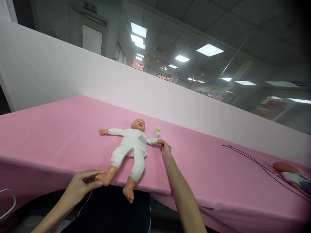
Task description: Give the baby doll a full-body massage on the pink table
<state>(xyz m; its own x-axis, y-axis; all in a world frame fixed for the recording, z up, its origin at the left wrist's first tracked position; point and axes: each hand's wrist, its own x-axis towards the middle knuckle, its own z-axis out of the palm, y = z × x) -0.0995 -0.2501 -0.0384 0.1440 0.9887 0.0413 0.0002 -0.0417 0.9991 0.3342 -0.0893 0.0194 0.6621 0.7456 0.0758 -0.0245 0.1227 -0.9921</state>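
Observation:
A baby doll (134, 140) with a white cloth body lies on its back on the pink-covered table (194, 168), head toward the wall and feet at the front edge. My left hand (82, 186) grips the doll's foot on the left side between thumb and fingers. Farther up, my right hand (166, 147) pinches the doll's small hand on the right side. The doll's other arm stretches out to the left, and its other foot hangs over the table edge. A small bottle (156, 132) with a green cap stands just above my right hand.
Thin black cables (252, 158) run across the table on the right. Another doll (291, 176) lies at the far right edge, partly cut off. Behind the table rises a low white wall (150, 94) with glass above it. A white cord (12, 200) loops at lower left.

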